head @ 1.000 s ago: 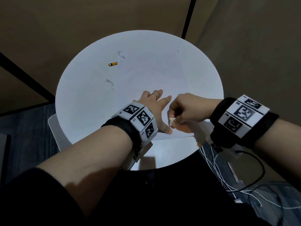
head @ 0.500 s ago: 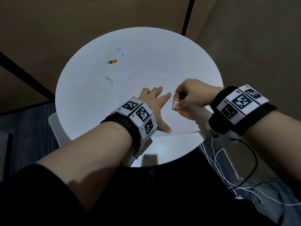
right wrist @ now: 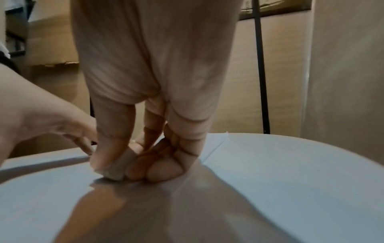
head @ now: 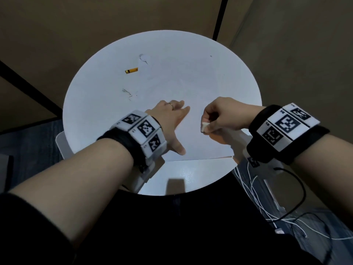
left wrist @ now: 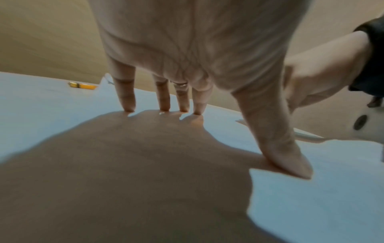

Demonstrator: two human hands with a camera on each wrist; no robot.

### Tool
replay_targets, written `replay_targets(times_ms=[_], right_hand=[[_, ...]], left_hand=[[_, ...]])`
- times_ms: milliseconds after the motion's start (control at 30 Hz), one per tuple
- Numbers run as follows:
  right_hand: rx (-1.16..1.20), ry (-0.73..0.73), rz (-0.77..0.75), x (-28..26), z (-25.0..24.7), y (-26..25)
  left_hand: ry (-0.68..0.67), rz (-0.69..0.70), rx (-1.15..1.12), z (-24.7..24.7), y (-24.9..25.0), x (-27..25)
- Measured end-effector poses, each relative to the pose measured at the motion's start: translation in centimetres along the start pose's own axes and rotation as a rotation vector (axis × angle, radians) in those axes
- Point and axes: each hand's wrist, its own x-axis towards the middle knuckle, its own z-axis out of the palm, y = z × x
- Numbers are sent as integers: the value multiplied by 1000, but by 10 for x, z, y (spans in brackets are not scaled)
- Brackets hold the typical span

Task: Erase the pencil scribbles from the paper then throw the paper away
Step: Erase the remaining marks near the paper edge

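Paper [head: 198,142] under left fingers [left wrist: 164,98]

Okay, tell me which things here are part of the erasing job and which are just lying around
Part of the job:
- paper, pressed flat by the left hand
- eraser, pinched in the right hand

Just lying about:
- short orange pencil stub on the round white table
- white cables on the floor

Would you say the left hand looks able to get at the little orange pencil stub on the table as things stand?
Probably yes. The left hand lies flat on the paper, holding nothing, and the pencil stub lies ahead of its fingertips with only bare table between. Lifting it would leave the paper unheld.
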Motion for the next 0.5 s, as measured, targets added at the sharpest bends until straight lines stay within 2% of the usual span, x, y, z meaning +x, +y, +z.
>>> replay_targets(times_ms=[133,233,367,433,500], right_hand=[[23,-13,25,5,-2,1],[70,-20,47,6,-3,3],[123,47,121,13,-11,-2],[41,87,97,16,-8,-12],[-13,57,20,14,6,-27]], left_hand=[[-11,-106,-30,-2,-39,-10],[-4,-110,-48,5,-52,-16],[17,-118,-20,6,-46,-14],[13,-142,10,5,-38,-12],[10,-167,26,7,-29,-9]])
